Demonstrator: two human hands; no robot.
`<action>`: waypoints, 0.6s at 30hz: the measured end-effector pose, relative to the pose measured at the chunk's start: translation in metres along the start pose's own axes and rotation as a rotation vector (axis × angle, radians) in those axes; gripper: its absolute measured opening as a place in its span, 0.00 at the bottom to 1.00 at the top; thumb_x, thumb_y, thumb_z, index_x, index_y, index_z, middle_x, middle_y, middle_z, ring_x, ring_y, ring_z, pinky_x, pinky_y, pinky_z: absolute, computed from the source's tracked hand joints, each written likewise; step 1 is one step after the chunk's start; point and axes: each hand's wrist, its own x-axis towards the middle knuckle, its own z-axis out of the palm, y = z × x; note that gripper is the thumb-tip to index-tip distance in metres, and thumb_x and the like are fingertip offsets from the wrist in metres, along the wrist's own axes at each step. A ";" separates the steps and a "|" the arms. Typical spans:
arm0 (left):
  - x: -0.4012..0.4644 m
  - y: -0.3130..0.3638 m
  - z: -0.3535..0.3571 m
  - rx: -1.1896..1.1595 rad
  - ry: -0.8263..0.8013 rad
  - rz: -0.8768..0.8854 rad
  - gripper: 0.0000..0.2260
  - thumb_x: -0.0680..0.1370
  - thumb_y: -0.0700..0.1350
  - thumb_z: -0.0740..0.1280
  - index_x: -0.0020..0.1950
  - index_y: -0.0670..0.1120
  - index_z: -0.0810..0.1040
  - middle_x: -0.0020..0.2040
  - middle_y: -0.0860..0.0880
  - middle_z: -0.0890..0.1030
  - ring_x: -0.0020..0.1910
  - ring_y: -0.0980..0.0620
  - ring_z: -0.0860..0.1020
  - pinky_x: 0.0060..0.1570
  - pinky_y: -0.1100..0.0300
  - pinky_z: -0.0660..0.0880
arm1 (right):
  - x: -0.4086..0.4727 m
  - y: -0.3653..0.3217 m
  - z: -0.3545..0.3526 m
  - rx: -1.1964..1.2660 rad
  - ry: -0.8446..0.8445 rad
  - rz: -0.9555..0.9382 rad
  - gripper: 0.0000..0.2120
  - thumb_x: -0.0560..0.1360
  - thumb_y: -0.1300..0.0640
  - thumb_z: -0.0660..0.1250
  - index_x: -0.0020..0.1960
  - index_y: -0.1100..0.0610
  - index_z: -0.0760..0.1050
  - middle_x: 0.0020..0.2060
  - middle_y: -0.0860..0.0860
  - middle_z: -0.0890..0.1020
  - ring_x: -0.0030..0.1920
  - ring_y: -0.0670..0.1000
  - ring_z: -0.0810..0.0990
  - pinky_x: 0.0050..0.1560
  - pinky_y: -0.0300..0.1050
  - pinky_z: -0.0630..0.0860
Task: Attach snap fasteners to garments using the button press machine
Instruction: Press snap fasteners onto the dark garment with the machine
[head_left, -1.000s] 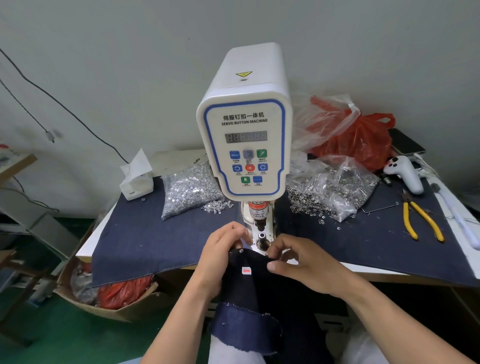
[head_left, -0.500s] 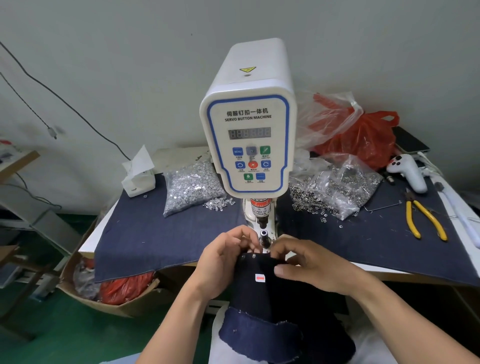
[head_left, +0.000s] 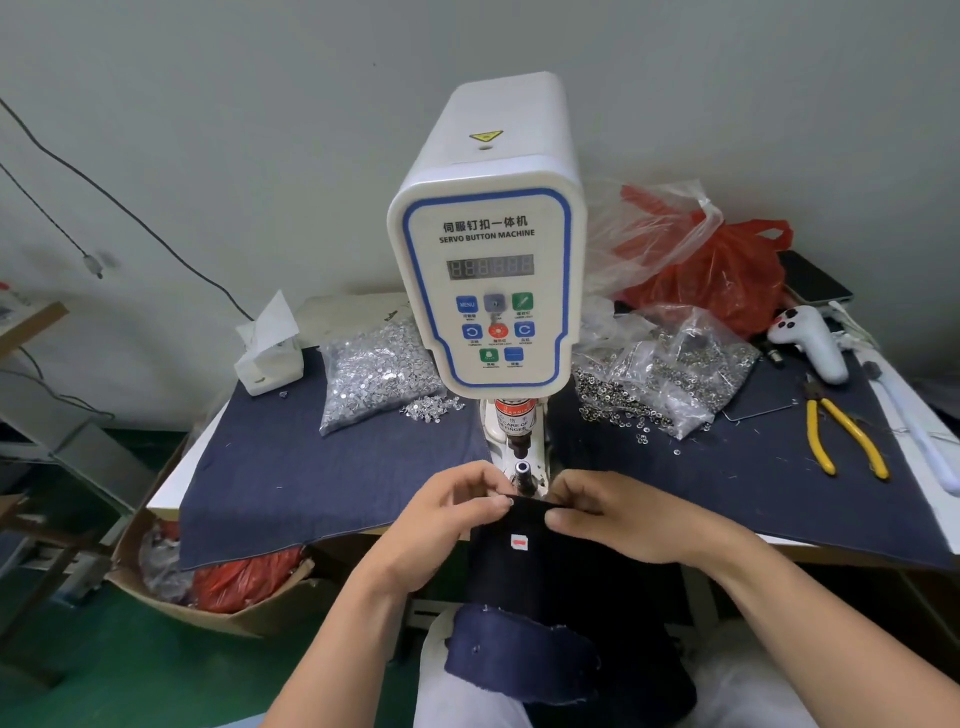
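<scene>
Both hands, left hand (head_left: 447, 512) and right hand (head_left: 613, 514), are pinching the dark garment (head_left: 524, 566) edge in their fingers, holding it just near of the press die (head_left: 522, 470).

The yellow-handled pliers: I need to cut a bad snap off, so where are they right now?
In the head view the yellow-handled pliers lie on the dark denim cloth at the table's right side, just below the white controller.
</scene>
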 end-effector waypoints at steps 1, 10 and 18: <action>0.001 -0.004 -0.002 -0.090 0.040 0.004 0.04 0.76 0.46 0.73 0.49 0.47 0.81 0.41 0.48 0.77 0.41 0.52 0.75 0.43 0.60 0.72 | 0.000 0.001 -0.002 0.024 0.023 0.003 0.04 0.82 0.54 0.68 0.49 0.46 0.77 0.36 0.37 0.81 0.38 0.37 0.75 0.44 0.32 0.70; 0.019 -0.031 -0.004 -0.260 0.235 0.020 0.06 0.81 0.45 0.70 0.52 0.49 0.73 0.48 0.45 0.78 0.44 0.48 0.78 0.44 0.55 0.76 | 0.022 0.013 0.001 0.320 0.310 0.071 0.06 0.81 0.59 0.69 0.53 0.53 0.85 0.39 0.43 0.85 0.40 0.36 0.79 0.46 0.28 0.73; 0.026 -0.045 -0.003 -0.278 0.252 0.007 0.04 0.81 0.44 0.68 0.52 0.50 0.73 0.47 0.48 0.79 0.42 0.52 0.78 0.42 0.61 0.78 | 0.034 0.019 0.004 0.348 0.336 0.138 0.05 0.80 0.56 0.70 0.50 0.52 0.86 0.44 0.50 0.88 0.44 0.39 0.80 0.49 0.28 0.73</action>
